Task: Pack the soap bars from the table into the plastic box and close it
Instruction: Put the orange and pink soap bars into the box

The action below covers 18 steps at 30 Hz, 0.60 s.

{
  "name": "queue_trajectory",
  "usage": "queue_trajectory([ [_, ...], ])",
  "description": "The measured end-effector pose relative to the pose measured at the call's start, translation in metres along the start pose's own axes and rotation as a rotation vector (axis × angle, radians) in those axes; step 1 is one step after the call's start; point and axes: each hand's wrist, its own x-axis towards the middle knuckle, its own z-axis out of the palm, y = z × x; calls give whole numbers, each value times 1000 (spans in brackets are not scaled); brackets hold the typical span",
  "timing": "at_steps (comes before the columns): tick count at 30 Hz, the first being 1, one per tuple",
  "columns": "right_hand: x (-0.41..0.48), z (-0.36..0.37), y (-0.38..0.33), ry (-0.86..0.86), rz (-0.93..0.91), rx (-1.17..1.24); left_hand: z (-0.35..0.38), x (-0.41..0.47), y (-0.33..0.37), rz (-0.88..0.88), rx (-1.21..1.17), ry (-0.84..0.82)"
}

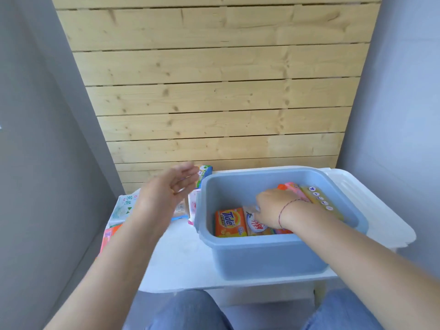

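On the left side of the white table (181, 258) lie the soap bars (121, 208) that are not packed yet. I count about five, but the left hand (166, 189) hides some, so I cannot be sure. That hand hangs over them with its fingers straight and apart, holding nothing. Each bar looks small, hard and light. The smooth wrapper may slip, so it is best to pinch a bar by its two long sides. Next comes the one blue plastic box (262, 253), open on top. Inside I see at least five bars, with the orange Tide bar (229, 222) flat on the bottom. The right hand (271, 208) is down in the box, fingertips on a white-and-red bar (256, 226). I cannot tell if it grips or just presses. One white lid (376, 206) lies to the right, partly behind the box.
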Motion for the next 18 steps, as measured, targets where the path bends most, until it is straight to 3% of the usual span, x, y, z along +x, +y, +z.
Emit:
queue_trajectory([
  [2, -1, -2, -18, 6, 6, 6, -59, -4, 1, 142, 199, 261],
  [3, -2, -3, -27, 21, 7, 35, -84, -2, -7, 126, 405, 397],
  [5, -1, -2, -52, 71, -37, 140, -128, 3, -32, -71, 885, 603],
  [7, -3, 3, -69, 133, -79, 275, -144, 2, -63, -281, 1178, 609],
  [9, -2, 5, -84, 200, -96, 375, -149, -3, -85, -337, 1233, 558],
  [13, -4, 4, -86, 294, -71, 591, -139, -9, -108, -240, 1303, 580],
  [18, -5, 9, -82, 250, -140, 634, -134, -16, -98, -165, 980, 730],
])
